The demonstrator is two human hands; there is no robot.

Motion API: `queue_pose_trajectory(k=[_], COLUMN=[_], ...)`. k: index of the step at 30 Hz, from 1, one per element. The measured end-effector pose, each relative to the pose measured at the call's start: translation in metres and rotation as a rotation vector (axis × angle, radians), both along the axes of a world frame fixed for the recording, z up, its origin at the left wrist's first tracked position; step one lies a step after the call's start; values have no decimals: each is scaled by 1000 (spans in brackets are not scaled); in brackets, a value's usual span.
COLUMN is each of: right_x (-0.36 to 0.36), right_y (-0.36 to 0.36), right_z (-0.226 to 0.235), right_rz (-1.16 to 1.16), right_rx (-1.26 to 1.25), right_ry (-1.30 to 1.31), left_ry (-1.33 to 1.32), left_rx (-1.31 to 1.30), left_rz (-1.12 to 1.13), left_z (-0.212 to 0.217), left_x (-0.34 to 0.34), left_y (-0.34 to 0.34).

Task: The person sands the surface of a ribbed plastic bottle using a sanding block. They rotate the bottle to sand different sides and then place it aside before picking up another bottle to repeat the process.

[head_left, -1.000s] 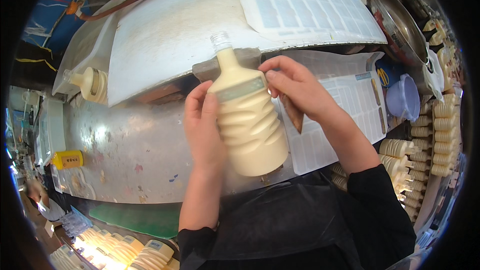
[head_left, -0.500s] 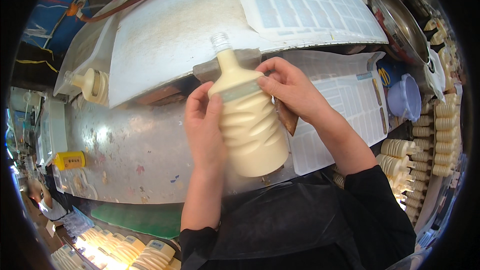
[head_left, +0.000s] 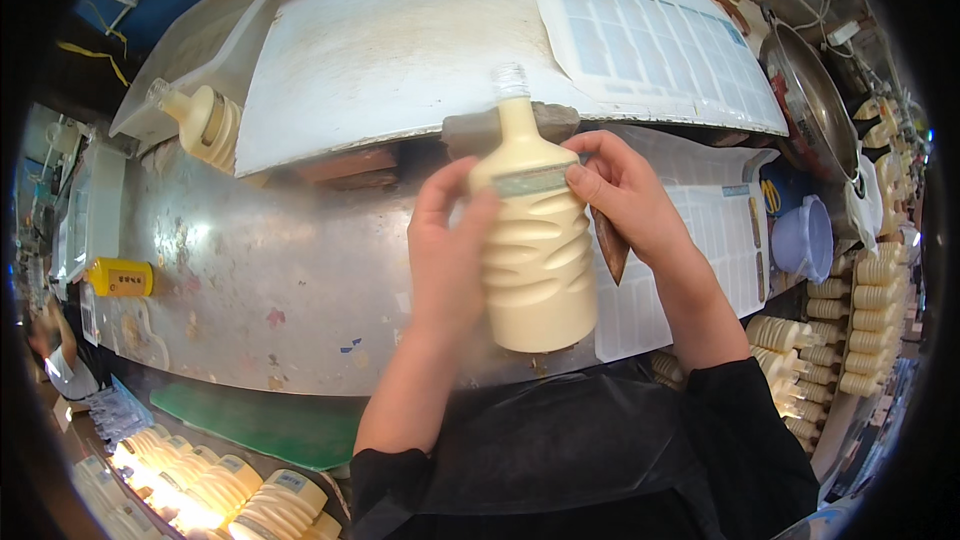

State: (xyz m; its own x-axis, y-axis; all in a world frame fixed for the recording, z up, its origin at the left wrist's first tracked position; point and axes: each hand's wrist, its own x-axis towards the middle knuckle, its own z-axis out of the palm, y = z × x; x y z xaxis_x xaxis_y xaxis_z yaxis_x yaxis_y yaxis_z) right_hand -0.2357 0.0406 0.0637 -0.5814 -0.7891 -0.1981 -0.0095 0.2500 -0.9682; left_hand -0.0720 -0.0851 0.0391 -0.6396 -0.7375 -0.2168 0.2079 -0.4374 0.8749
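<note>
A cream bottle (head_left: 540,270) with wavy ridges and a clear threaded neck stands or leans in front of me, its neck pointing away. Across its shoulder runs a greyish-green label strip (head_left: 530,181). My right hand (head_left: 630,200) presses its thumb on the strip's right end, the other fingers curled behind. From under that palm juts a brown pointed flat tool (head_left: 610,248), seemingly held in the curled fingers. At the bottle's left side is my left hand (head_left: 445,250), its fingers bent and thumb near the strip's left end; motion blur hides whether it grips anything.
A grey block (head_left: 470,132) sits behind the bottle, by a white board (head_left: 400,50) with a label sheet (head_left: 630,40). Another sheet (head_left: 690,210) lies right. Left are a second bottle (head_left: 212,128) and a yellow container (head_left: 120,278). A purple bucket (head_left: 803,238) and stacked bottles (head_left: 872,315) stand right.
The whole view has shifted, so bottle and hands appear farther right. The bottle looks more upright. My left thumb has blurred with movement; my right thumb stays on the strip's end.
</note>
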Motion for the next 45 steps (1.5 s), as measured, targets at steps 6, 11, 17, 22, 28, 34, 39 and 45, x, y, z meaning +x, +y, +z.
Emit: queue_pose_trajectory(k=[6,11,17,22,28,34,39,45], right_x=[9,8,3,0,19,24,32,30], right_y=[-5,-4,5,25,25,29,23,31], right_z=[14,6,11,0,10,18,33,28], right_rz=[-27,-56,-76,-76,-116,-85,-16,34], right_rx=[44,-2,-66,26,41,69,73,-56], right_ry=[-43,-82,-246,-212,-206,-153,-53,130], left_ry=[18,16,-25,-167,-93,-153,-73,-44], left_rx=[53,6,-124,-463,-502,-486,-227,-100], left_rz=[-1,-1,-43,-62,-62,-71,-34,-57], left_z=[-6,-11,-7,-23,-24,-18,-9,-1], left_x=[0,0,13,21,18,18,15,8], left_y=[-3,-2,1,12,15,19,22,20])
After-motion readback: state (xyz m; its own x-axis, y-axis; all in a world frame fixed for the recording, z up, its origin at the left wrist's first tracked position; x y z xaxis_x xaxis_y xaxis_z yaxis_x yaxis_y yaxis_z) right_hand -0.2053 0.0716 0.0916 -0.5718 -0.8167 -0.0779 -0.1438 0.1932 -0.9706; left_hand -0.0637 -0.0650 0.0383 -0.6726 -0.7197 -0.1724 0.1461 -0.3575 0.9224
